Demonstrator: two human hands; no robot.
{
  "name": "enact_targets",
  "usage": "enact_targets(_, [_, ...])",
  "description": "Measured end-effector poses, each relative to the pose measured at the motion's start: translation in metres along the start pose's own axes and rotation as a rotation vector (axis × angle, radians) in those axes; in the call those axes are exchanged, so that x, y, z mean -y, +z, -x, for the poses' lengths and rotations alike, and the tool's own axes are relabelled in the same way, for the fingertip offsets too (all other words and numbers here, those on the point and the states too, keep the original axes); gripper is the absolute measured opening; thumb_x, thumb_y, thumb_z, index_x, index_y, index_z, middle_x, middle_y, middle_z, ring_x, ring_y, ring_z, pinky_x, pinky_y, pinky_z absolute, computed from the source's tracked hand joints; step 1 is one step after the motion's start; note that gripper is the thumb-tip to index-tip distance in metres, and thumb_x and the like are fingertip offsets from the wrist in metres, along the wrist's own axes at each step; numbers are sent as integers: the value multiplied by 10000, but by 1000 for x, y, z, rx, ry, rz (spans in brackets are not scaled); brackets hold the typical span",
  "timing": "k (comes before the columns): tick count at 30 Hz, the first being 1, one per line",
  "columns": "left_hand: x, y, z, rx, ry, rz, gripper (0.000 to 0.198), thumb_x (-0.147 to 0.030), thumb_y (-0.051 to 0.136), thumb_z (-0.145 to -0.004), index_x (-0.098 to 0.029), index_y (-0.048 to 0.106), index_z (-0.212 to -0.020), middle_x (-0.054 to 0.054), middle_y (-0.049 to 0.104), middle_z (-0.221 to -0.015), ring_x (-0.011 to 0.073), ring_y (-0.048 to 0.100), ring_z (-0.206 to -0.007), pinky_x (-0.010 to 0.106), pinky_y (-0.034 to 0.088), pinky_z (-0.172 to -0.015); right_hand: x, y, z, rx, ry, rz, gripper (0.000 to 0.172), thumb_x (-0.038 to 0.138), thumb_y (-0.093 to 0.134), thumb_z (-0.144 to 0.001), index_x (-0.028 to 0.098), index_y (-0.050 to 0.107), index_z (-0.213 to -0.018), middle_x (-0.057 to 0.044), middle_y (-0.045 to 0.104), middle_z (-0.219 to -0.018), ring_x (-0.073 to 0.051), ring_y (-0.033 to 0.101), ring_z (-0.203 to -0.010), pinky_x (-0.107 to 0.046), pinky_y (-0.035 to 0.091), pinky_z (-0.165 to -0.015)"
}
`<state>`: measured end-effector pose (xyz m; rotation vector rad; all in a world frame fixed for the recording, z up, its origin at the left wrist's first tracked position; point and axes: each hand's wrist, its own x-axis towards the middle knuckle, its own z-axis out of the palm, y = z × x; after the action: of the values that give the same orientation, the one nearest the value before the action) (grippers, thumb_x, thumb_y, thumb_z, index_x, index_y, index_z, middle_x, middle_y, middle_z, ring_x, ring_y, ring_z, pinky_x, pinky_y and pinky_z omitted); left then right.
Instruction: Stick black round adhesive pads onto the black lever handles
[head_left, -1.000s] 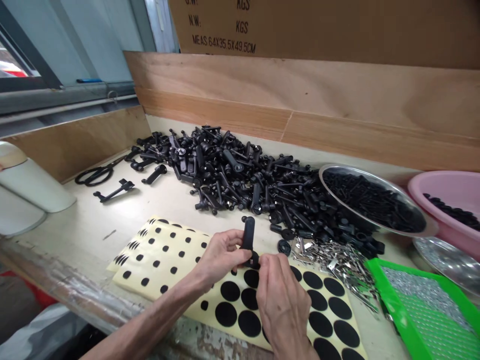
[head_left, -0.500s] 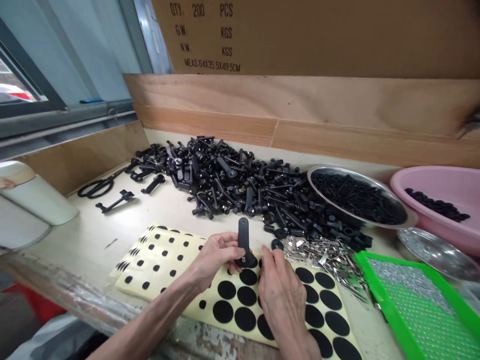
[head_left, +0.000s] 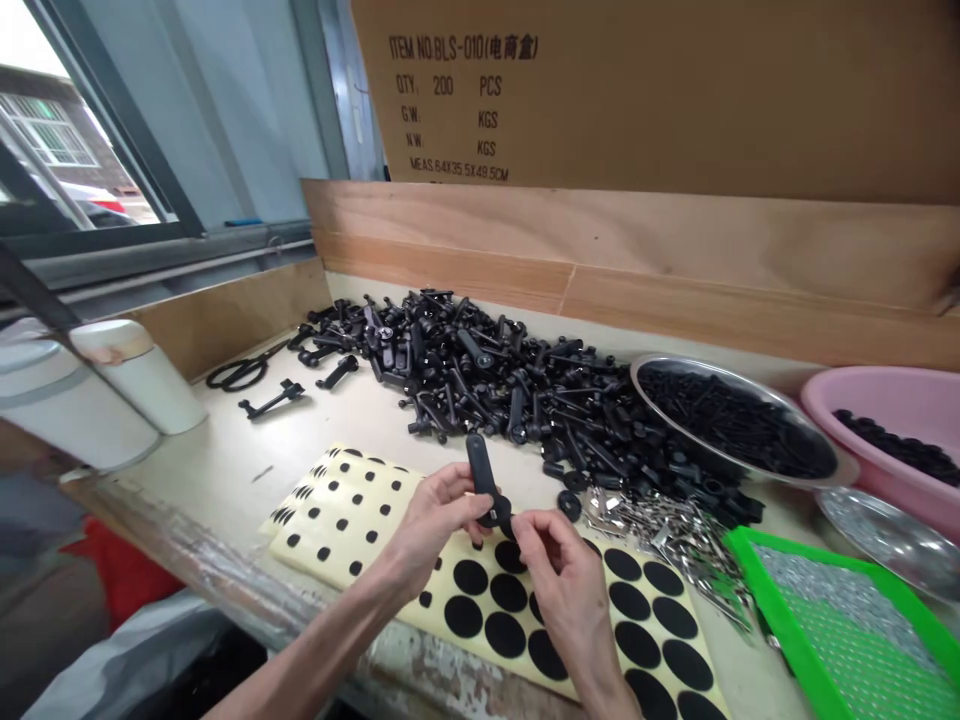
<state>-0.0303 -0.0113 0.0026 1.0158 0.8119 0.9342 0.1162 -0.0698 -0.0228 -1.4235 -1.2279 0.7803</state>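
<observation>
Both hands meet low and just right of centre, over the table's front edge. The left hand [head_left: 435,525] is curled closed around a black handle [head_left: 480,478], which stands tilted with its long arm up and its round head [head_left: 499,512] down. The right hand [head_left: 559,575] comes in narrow, thumb and forefinger pinched at that head, though the fingers hide exactly where they grip. Beneath the hands lies a sticker sheet [head_left: 585,600] of large black discs, and to its left, toward the table edge, are overlapping sheets [head_left: 352,530] of small black dots. Just above the hands sprawls a heap of black handles [head_left: 487,390], with a lone black disc [head_left: 570,505] at its lower edge. Silver clips [head_left: 667,530] spill to the right of it, beside a green tray [head_left: 772,560]. At upper right sit a steel bowl [head_left: 712,375] of black screws and a pink basin [head_left: 930,500] of black parts. Scissors [head_left: 244,372] and a loose handle [head_left: 274,400] lie at left, by white bottles [head_left: 139,375]. A cardboard carton [head_left: 637,100] stands along the top, with a window [head_left: 82,150] at upper left.
</observation>
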Motion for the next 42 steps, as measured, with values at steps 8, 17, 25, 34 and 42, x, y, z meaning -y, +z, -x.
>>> enact_targets(8, [7,10,-2,-29,63,-10,240,-220,684,-779,-156,645,-1007,74,683,-1002,130,594,-733,223,465,-610,3,6,-2,-14,272,-250,306,483,673,-771,204,565,-713,38,517,-569,-117,446,-511,-225,355,-472])
enact_targets(17, [8,9,-8,-34,27,78,268,-214,701,-766,-156,637,-1021,83,690,-1013,156,625,-801,222,472,-657,13,14,-1,107,422,-443,288,452,676,-782,187,572,-737,31,572,-541,-94,454,-486,-193,346,-473])
enact_targets(25, [10,2,-8,59,-27,173,281,-221,666,-805,-116,618,-1062,110,678,-984,135,617,-699,241,484,-605,4,11,-1,21,377,-364,302,491,589,-850,194,592,-796,18,571,-624,-119,491,-560,-217,380,-504])
enact_targets(34, [9,4,-4,76,-26,14,478,-220,688,-786,-136,533,-1231,105,684,-1004,153,614,-751,234,471,-580,-2,12,-5,-23,328,-356,305,500,630,-826,198,585,-825,27,584,-581,-116,517,-527,-217,402,-498])
enact_targets(42, [9,-1,-4,90,-35,-4,551,-178,720,-742,-162,535,-1260,80,675,-1017,134,584,-751,235,429,-625,-1,10,-6,87,313,-493,321,409,746,-752,192,588,-927,3,654,-729,-111,576,-585,-219,458,-546])
